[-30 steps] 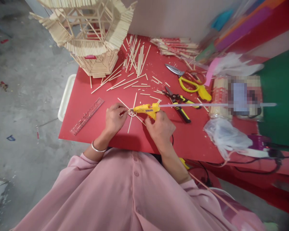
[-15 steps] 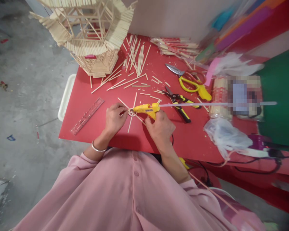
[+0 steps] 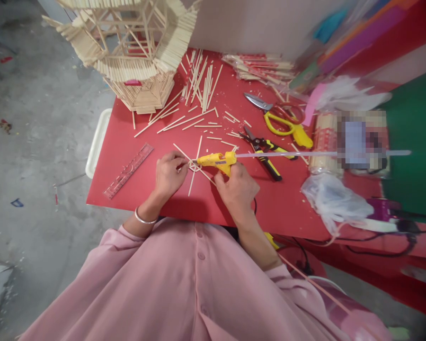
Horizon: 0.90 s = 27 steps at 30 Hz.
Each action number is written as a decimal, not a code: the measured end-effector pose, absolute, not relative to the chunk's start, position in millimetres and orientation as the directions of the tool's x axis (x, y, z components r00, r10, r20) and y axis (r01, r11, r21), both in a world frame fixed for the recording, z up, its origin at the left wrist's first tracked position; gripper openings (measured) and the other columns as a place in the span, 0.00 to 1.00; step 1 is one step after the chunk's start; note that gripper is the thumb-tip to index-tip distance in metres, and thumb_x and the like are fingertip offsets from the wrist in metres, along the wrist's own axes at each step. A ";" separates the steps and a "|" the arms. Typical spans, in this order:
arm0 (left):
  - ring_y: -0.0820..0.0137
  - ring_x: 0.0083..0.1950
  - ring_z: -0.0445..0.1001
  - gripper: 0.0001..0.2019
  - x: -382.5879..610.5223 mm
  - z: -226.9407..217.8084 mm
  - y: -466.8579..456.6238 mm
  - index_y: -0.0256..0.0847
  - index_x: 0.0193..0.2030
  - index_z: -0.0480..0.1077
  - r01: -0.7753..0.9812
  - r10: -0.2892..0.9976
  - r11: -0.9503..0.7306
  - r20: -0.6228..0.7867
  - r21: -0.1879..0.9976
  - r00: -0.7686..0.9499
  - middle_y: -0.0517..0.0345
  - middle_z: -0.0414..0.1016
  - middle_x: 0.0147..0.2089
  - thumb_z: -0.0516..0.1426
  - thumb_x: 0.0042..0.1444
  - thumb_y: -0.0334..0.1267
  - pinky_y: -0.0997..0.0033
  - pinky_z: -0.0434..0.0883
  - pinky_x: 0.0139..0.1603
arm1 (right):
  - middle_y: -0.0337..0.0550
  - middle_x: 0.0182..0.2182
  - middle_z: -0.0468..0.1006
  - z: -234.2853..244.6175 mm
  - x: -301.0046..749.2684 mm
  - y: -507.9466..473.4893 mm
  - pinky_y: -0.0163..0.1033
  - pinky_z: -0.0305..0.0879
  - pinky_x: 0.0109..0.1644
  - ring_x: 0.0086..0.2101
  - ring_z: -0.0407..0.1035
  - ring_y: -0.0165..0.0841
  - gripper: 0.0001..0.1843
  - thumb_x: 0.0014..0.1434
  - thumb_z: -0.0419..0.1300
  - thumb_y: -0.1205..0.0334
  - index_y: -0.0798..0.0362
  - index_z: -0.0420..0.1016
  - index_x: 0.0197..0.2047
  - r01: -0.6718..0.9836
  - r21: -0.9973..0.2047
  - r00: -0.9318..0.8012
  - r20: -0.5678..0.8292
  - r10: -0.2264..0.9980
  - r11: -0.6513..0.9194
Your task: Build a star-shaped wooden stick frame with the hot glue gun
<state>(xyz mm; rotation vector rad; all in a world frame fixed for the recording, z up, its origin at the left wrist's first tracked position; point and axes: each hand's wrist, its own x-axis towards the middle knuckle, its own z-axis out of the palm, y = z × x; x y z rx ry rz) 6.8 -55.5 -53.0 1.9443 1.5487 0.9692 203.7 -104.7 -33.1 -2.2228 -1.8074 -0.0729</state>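
My right hand (image 3: 237,187) grips a yellow hot glue gun (image 3: 216,160) by its handle, with a long clear glue stick (image 3: 287,154) jutting from its back. The nozzle points left, at the middle of a small spoked frame of wooden sticks (image 3: 192,179) lying on the red table. My left hand (image 3: 170,174) is closed in a pinch at the left side of that frame, close to the nozzle. What its fingertips hold is too small to make out. Part of the frame's left spoke is hidden behind the left hand.
A pavilion model of sticks (image 3: 145,94) stands at the back left, with loose sticks (image 3: 206,85) beside it. A clear ruler (image 3: 128,171) lies left. Scissors (image 3: 284,123), black-and-yellow cutters (image 3: 264,154) and a plastic bag (image 3: 335,199) lie right. The red table's (image 3: 110,201) front edge is near my body.
Both hands and the glue gun stay nearly in place. The view has shifted only very slightly.
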 end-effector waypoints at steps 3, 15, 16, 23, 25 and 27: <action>0.70 0.37 0.77 0.06 6.8 -53.1 -55.6 0.41 0.35 0.81 0.627 0.963 -0.260 0.241 0.734 0.117 0.53 0.80 0.41 0.61 0.59 0.35 0.69 0.73 0.41 | 0.50 0.37 0.78 -31.8 206.0 -105.7 0.39 0.48 0.31 0.33 0.68 0.37 0.20 0.60 0.54 0.54 0.56 0.74 0.51 0.966 -0.169 0.229 0.203 0.952 -0.196; 0.70 0.37 0.77 0.06 7.6 -51.6 -56.2 0.41 0.33 0.80 0.628 0.967 -0.246 0.227 0.738 0.112 0.54 0.81 0.41 0.61 0.58 0.35 0.69 0.74 0.40 | 0.52 0.36 0.78 -28.3 206.3 -108.2 0.39 0.50 0.32 0.33 0.68 0.39 0.20 0.61 0.53 0.54 0.57 0.74 0.50 0.976 -0.120 0.202 0.216 0.955 -0.180; 0.70 0.37 0.77 0.06 7.8 -50.8 -56.3 0.41 0.33 0.80 0.630 0.968 -0.245 0.226 0.737 0.111 0.54 0.81 0.42 0.61 0.58 0.35 0.69 0.74 0.41 | 0.53 0.36 0.78 -27.9 206.4 -108.7 0.39 0.51 0.33 0.33 0.68 0.39 0.20 0.61 0.53 0.54 0.57 0.75 0.50 0.977 -0.118 0.201 0.216 0.955 -0.179; 0.70 0.37 0.78 0.07 8.1 -51.9 -56.1 0.41 0.33 0.80 0.636 0.963 -0.261 0.242 0.727 0.119 0.53 0.81 0.42 0.60 0.59 0.35 0.69 0.75 0.41 | 0.54 0.37 0.78 -25.9 207.2 -110.6 0.40 0.53 0.33 0.33 0.68 0.39 0.19 0.61 0.54 0.55 0.57 0.75 0.50 0.977 -0.135 0.190 0.222 0.956 -0.163; 0.70 0.37 0.78 0.06 8.4 -53.1 -55.8 0.41 0.33 0.80 0.633 0.960 -0.271 0.253 0.725 0.120 0.53 0.81 0.41 0.61 0.58 0.35 0.69 0.75 0.41 | 0.53 0.37 0.78 -25.9 207.1 -110.7 0.40 0.53 0.33 0.33 0.67 0.39 0.19 0.61 0.54 0.55 0.56 0.75 0.49 0.976 -0.145 0.191 0.222 0.956 -0.162; 0.69 0.38 0.78 0.06 9.0 -53.6 -55.5 0.41 0.33 0.80 0.638 0.960 -0.272 0.252 0.720 0.124 0.53 0.81 0.41 0.61 0.58 0.35 0.69 0.74 0.41 | 0.52 0.35 0.78 -26.2 207.1 -110.8 0.40 0.54 0.34 0.32 0.67 0.39 0.18 0.61 0.54 0.56 0.56 0.75 0.49 0.976 -0.153 0.188 0.214 0.959 -0.157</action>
